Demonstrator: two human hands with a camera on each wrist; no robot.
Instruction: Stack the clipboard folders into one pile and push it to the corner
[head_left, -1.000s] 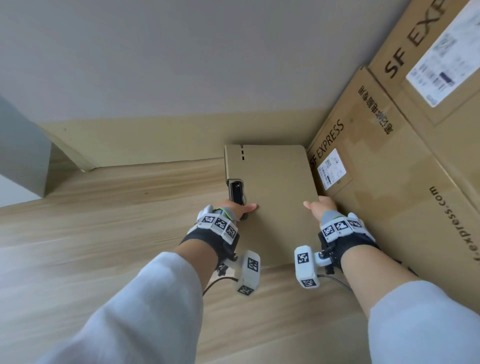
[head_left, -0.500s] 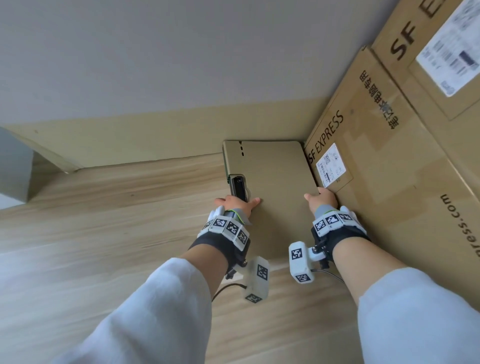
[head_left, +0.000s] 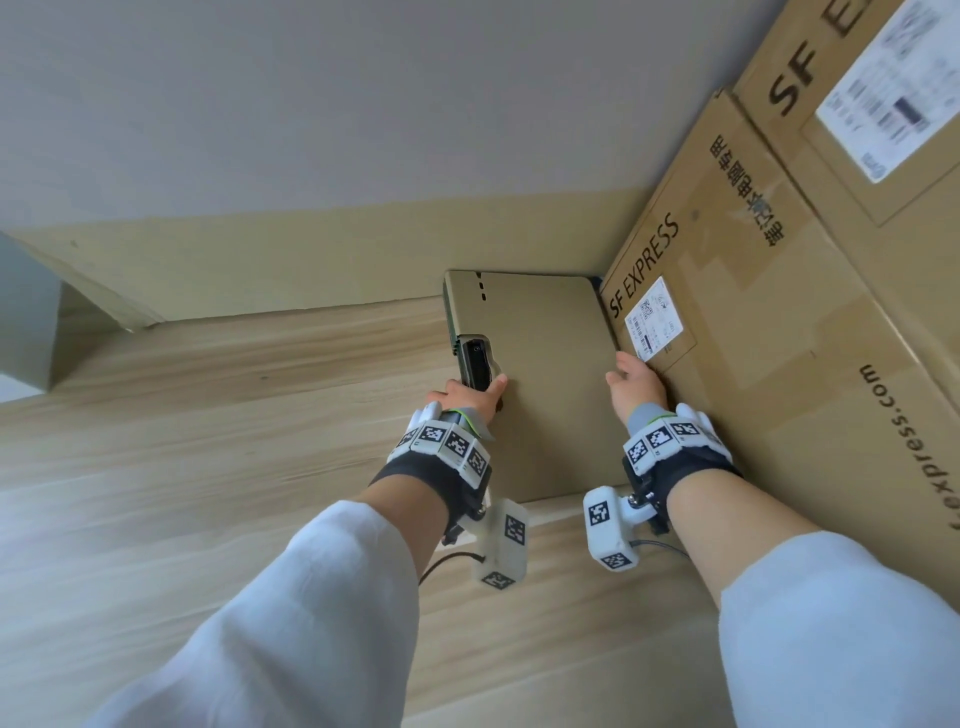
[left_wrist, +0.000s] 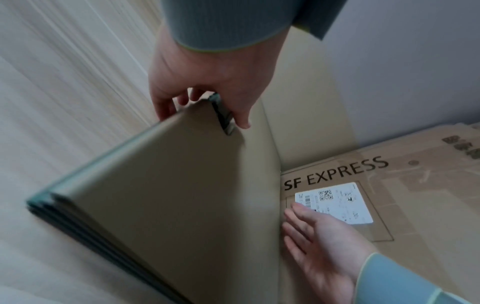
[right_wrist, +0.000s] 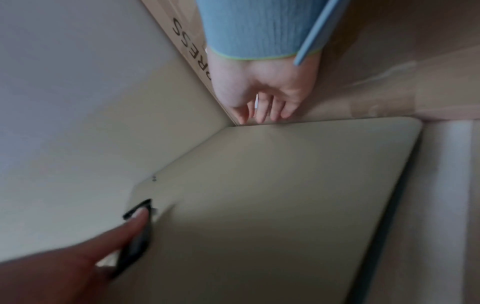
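The pile of clipboard folders (head_left: 540, 384) has a tan cover on top and lies flat on the wooden surface (head_left: 208, 441). Its far edge sits by the baseboard and its right edge by the cardboard box. A black clip (head_left: 477, 364) sits on its left edge. My left hand (head_left: 467, 397) grips that left edge at the clip, thumb on top and fingers curled over the side (left_wrist: 168, 107). My right hand (head_left: 636, 389) rests at the pile's right edge against the box, with fingers (right_wrist: 262, 111) straight and holding nothing. Several darker folder edges (left_wrist: 78, 222) show under the top cover.
A large SF EXPRESS cardboard box (head_left: 753, 338) stands along the right with another box (head_left: 857, 104) on top. A tan baseboard (head_left: 311, 260) and grey wall close the far side. The wooden surface stretches open to the left.
The pile has slid away from me toward the wall, with both hands moving forward with it. Its far edge now lies at the baseboard beside the box.
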